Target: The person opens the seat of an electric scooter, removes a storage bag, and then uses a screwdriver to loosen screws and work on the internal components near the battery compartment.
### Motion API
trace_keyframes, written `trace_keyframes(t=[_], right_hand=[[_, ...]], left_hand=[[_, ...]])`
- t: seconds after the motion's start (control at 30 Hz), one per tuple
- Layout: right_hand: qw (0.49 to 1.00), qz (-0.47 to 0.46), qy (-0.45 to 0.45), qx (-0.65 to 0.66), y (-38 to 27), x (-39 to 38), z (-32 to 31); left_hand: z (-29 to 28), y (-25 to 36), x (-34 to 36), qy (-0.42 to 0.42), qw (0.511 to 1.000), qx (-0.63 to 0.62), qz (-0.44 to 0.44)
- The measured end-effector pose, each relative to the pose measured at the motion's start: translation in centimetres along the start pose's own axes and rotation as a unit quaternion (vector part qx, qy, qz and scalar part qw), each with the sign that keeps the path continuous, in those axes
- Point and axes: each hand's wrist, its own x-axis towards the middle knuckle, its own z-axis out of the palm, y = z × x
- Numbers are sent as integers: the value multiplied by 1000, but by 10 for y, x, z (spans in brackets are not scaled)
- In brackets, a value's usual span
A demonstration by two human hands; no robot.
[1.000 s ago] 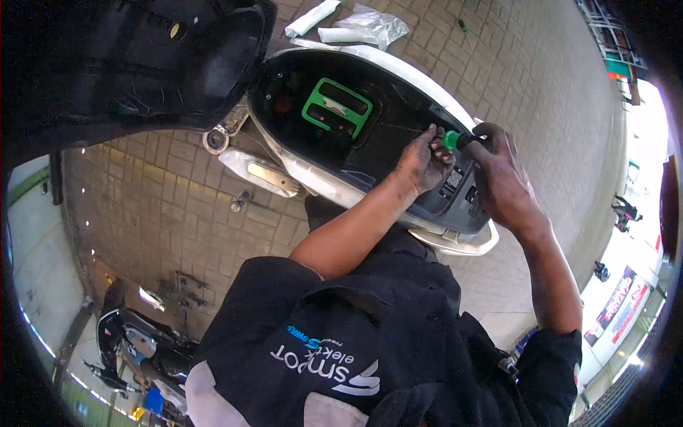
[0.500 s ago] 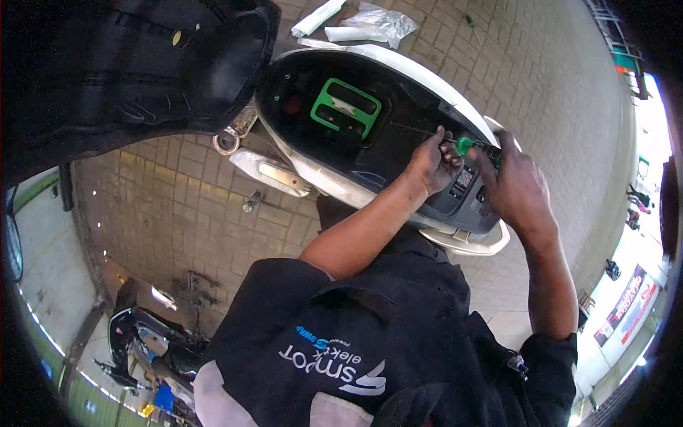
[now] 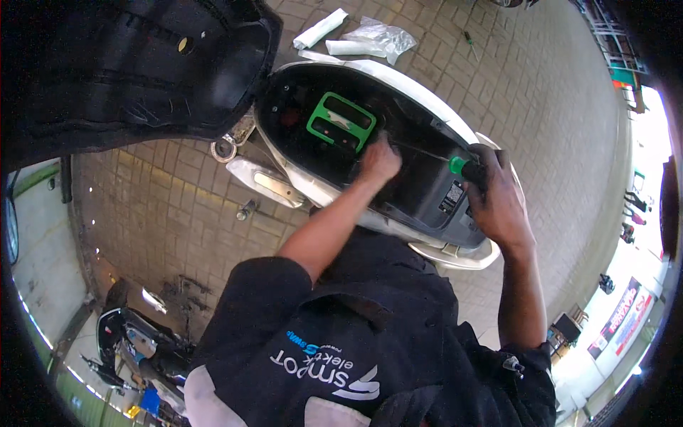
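My right hand (image 3: 499, 196) is closed round the black and green handle of a screwdriver (image 3: 457, 165). Its long thin shaft runs leftward over the black storage tub (image 3: 420, 181) of a white scooter. The shaft's far end comes close to my left hand (image 3: 382, 160), which is down inside the tub, slightly blurred, with curled fingers. What those fingers hold, if anything, is hidden. Right beside the left hand, a green rectangular frame (image 3: 363, 117) with openings sits in the tub floor. The scooter's black seat (image 3: 213, 78) stands raised at the left.
White wrapped pieces and a clear plastic bag (image 3: 388, 39) lie on the paving beyond the scooter. Another screwdriver (image 3: 471, 44) lies further right. A metal part (image 3: 246, 210) stands on the near-side paving. A second scooter (image 3: 142, 338) is at lower left.
My left hand has moved left and deeper into the tub, from near the screwdriver's handle to beside the green frame. The right hand still holds the screwdriver, slightly lower in view.
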Motion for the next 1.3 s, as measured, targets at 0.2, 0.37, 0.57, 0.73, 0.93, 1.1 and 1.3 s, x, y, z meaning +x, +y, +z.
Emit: trace_keyframes(t=[0.2,0.37,0.57,0.73,0.93,1.1,1.3], right_hand=[[997,22,70,38,4,6,11],[966,-83,94,224,31,5,23],[945,251,-71,197,46,16,5],[977,-21,43,210,45,6,22],[962,-171,160,144,41,-17,35],[887,112,413,177,62,-88,-18],[870,-179,419,-187,61,-166,27]], left_hand=[[-9,-50,70,-56,943,295,144],[0,-84,92,-70,973,214,46],[-4,-80,95,-78,968,201,126],[-11,-61,84,-96,979,145,110],[-13,-73,89,-136,937,281,156],[-22,-68,59,171,923,36,342],[-132,-143,-65,-70,825,-556,76]])
